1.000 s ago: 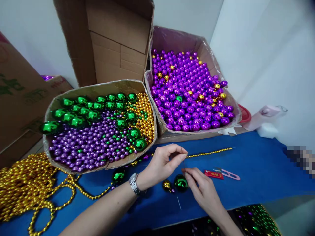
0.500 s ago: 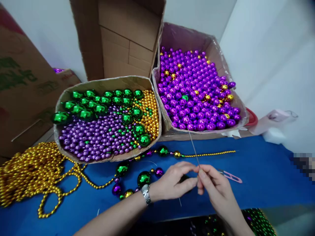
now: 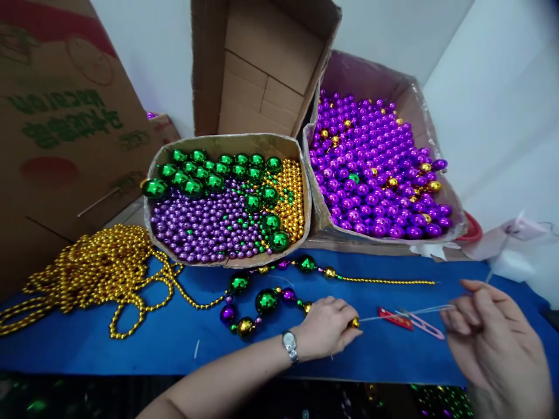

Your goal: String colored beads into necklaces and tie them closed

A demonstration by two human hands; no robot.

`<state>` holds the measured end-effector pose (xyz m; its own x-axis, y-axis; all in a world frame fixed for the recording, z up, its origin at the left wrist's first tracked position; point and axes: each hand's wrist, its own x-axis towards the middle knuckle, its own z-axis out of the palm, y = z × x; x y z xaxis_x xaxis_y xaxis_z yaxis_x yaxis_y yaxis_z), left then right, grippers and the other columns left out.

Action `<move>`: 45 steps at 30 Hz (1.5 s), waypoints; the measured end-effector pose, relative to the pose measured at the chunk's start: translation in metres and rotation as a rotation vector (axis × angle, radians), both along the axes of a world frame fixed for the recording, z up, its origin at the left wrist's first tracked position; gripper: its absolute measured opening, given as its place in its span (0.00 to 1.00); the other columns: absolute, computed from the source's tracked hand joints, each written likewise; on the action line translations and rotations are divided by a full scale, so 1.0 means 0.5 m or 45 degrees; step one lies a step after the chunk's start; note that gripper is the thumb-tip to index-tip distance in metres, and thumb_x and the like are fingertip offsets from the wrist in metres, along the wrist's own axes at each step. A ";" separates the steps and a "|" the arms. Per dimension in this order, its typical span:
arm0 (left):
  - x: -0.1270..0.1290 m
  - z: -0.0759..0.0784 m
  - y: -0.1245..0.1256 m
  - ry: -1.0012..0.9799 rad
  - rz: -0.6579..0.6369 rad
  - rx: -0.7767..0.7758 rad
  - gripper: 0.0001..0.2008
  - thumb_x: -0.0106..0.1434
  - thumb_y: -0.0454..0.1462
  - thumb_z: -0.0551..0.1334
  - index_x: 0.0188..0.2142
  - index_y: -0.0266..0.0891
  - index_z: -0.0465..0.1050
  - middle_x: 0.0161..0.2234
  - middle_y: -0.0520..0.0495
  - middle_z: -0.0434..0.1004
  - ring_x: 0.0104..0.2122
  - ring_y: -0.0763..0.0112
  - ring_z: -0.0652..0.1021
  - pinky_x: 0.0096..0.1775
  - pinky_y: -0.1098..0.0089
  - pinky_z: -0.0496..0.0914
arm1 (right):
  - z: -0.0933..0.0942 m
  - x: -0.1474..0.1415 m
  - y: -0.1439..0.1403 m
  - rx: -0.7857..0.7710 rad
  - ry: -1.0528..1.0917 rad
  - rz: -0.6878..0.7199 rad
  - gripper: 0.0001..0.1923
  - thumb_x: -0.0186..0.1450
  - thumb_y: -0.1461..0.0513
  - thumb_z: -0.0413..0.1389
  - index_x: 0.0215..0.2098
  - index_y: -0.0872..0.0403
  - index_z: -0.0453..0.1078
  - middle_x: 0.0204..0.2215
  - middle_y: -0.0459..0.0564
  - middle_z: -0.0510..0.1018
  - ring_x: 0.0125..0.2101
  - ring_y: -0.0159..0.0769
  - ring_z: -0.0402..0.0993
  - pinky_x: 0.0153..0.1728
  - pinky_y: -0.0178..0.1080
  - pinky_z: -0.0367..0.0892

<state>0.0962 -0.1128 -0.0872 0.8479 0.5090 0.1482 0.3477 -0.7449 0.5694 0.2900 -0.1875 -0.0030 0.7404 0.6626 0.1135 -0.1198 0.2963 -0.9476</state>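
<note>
My left hand (image 3: 325,329), a watch on its wrist, is closed low over the blue tabletop, with a gold bead (image 3: 354,322) at its fingertips. Out of this bead a thin white thread (image 3: 410,313) runs taut to the right. My right hand (image 3: 498,343) is pinched on the thread's other end, raised at the right. Beside the left hand lies a string of mixed beads, among them a large green bead (image 3: 266,301) and a purple bead (image 3: 289,295). This string loops left and back, ending in a row of small gold beads (image 3: 388,281).
A box of green, purple and gold beads (image 3: 227,262) stands behind, beside a box of purple beads (image 3: 315,198). Gold bead chains (image 3: 96,267) are heaped at left. A red piece (image 3: 395,319) and a pink-framed tool (image 3: 425,325) lie under the thread.
My right hand has moved away from the left, far to the right, drawing the thread out. The left hand now grips a gold bead. The camera has turned slightly left.
</note>
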 end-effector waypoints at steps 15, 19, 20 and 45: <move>-0.274 -0.030 0.010 0.338 0.483 0.444 0.32 0.60 0.35 0.57 0.62 0.39 0.50 0.62 0.33 0.55 0.59 0.45 0.58 0.54 0.46 0.58 | -0.047 0.045 0.005 0.041 -0.087 -0.181 0.09 0.57 0.61 0.63 0.36 0.55 0.74 0.19 0.42 0.62 0.20 0.25 0.58 0.18 0.31 0.55; -0.317 -0.038 0.013 0.393 0.343 0.417 0.33 0.58 0.23 0.49 0.62 0.41 0.50 0.57 0.36 0.64 0.53 0.53 0.68 0.50 0.54 0.64 | -0.049 0.059 0.018 0.086 -0.093 -0.251 0.09 0.56 0.61 0.64 0.35 0.56 0.74 0.18 0.41 0.64 0.20 0.24 0.59 0.19 0.30 0.57; -0.329 -0.035 0.014 0.391 0.298 0.419 0.35 0.57 0.21 0.47 0.62 0.42 0.50 0.56 0.37 0.65 0.52 0.56 0.69 0.50 0.56 0.64 | -0.053 0.066 0.020 0.078 -0.081 -0.256 0.10 0.55 0.61 0.64 0.35 0.56 0.74 0.18 0.41 0.64 0.20 0.24 0.59 0.19 0.29 0.57; -0.521 0.018 0.047 0.518 0.342 0.383 0.43 0.46 0.21 0.54 0.63 0.39 0.50 0.54 0.38 0.67 0.58 0.52 0.63 0.58 0.47 0.54 | -0.179 0.042 0.030 -0.193 0.034 -0.016 0.14 0.55 0.55 0.65 0.36 0.54 0.74 0.19 0.39 0.64 0.19 0.22 0.60 0.17 0.24 0.60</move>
<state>-0.1642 -0.0892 -0.0783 0.7136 0.7005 0.0084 0.6941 -0.7086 0.1266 0.3110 -0.1728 -0.0925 0.7501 0.6613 -0.0067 -0.1427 0.1520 -0.9780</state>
